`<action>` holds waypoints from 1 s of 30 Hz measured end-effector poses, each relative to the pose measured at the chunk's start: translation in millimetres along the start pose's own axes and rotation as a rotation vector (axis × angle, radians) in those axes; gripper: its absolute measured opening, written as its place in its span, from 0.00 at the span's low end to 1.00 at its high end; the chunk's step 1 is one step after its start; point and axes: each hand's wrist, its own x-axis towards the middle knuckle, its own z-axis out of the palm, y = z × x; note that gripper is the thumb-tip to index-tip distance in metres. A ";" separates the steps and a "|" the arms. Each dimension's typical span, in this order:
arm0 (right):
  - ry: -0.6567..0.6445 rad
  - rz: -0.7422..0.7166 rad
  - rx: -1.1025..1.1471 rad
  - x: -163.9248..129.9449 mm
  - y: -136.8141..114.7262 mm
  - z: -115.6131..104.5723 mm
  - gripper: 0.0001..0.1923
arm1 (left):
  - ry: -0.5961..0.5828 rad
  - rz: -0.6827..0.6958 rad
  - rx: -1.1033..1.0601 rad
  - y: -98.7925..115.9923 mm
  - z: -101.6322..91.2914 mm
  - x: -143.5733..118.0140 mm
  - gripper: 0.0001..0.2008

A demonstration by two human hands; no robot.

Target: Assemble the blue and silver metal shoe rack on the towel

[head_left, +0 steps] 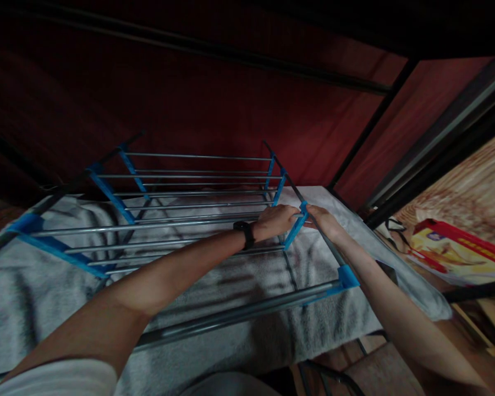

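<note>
Dim room; dark red wall (214, 99) behind, black metal bed frame (371, 132), grey blanket (33, 297) spread below, wooden floor (470, 187) at right.

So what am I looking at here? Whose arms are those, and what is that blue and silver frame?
There is no machine here: a person wears a camera on the head, so you look down along their own two arms. The left hand, with a dark wristband, and the right hand both meet at a blue plastic joint of a folding rack made of thin metal rods. The picture is too dim to tell how firm either grip is. The rack stands over a grey towel. At far right lies a red and yellow package.
</note>
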 end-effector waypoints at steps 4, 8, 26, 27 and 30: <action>0.015 -0.003 -0.007 -0.9 -1.6 1.9 0.17 | 0.023 -0.007 0.029 1.0 -0.9 0.5 0.15; 0.018 0.007 0.000 -0.1 -2.7 2.3 0.16 | 0.014 0.010 0.053 2.8 0.1 0.3 0.14; 0.027 0.022 -0.022 -4.6 -8.4 9.2 0.18 | -0.005 -0.077 0.057 7.1 2.2 2.7 0.12; 0.030 0.023 -0.026 -4.4 -8.4 9.5 0.17 | -0.001 -0.080 0.060 7.0 2.6 2.9 0.12; 0.041 0.022 -0.044 -3.3 -7.1 9.9 0.18 | 0.016 -0.068 0.073 6.1 3.7 3.0 0.12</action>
